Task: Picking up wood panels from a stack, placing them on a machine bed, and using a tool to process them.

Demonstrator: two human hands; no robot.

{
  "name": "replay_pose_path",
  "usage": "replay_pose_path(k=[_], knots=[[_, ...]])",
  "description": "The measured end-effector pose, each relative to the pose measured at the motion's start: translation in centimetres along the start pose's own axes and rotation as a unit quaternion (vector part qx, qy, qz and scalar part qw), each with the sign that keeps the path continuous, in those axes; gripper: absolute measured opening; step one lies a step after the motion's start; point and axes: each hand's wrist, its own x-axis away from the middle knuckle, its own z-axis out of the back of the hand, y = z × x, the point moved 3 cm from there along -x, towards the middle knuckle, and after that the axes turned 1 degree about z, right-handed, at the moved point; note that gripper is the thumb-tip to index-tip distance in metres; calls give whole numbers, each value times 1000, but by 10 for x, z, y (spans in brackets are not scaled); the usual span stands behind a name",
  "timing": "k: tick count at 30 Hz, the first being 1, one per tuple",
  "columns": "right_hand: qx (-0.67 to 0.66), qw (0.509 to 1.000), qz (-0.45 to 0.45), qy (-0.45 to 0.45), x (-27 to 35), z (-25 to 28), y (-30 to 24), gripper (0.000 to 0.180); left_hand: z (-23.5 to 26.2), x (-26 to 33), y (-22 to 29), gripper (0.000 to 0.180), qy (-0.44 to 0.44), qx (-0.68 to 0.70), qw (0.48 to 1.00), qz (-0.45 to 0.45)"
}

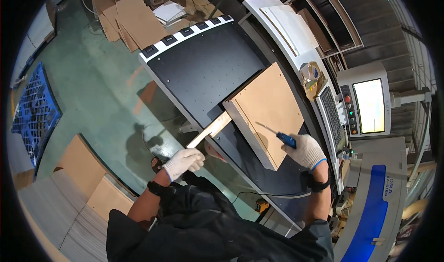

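The board (270, 112) lies on the black table (203, 63), just beyond the right hand (306, 151) gripping a screwdriver (277, 135), while the left hand (185, 162) grips a wooden strip (209, 131) slanting toward its near-left corner.

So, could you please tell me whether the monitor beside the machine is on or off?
On. The monitor glows bright white, far lighter than its grey housing; what it displays is too washed out to tell.

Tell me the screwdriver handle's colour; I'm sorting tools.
Blue, on the screwdriver in the right hand; head view.
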Motion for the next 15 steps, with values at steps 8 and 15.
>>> replay_pose_path(k=[8, 15], knots=[[35, 971, -134, -193, 72, -51, 97, 42, 76, 28, -73, 26, 61, 148, 986, 41], [-30, 999, -15, -22, -1, -4, 30, 38, 144, 26, -180, 23, 229, 154, 957, 84]])
